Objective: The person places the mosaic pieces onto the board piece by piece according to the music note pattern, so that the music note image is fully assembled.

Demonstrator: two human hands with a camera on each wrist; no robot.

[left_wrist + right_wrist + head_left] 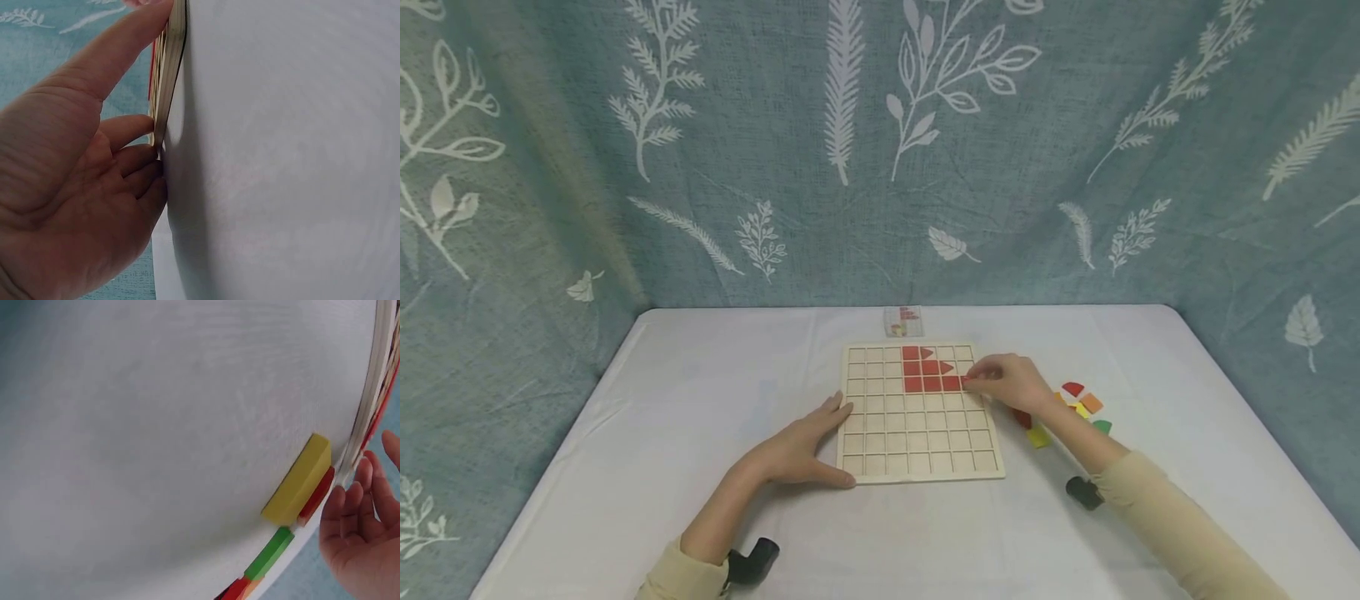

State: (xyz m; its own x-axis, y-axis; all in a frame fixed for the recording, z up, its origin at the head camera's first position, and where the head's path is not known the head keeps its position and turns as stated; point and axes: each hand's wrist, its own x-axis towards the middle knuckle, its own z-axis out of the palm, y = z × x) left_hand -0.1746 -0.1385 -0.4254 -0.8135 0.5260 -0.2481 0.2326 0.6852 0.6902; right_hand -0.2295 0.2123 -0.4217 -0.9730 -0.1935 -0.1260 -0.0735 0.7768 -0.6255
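Note:
A pale wooden grid board (895,419) lies on the table. Red pieces (932,383) fill cells in its top three rows: squares, with pointed pieces ending the upper two rows. My right hand (1011,383) is at the board's right side, thumb and fingertips pinching a small red piece at the end of the third row; its shape is mostly hidden by the fingers. At the lower left, my left hand (801,446) touches the board, fingers along the left edge and thumb by the front corner. In the left wrist view, that thumb lies straight against the board's edge.
Loose pieces lie right of the board, partly under my right forearm: a yellow block (300,481), a green piece (1102,426), an orange piece (1091,403) and a red piece (1072,389) among them. A small picture card (903,322) sits behind the board.

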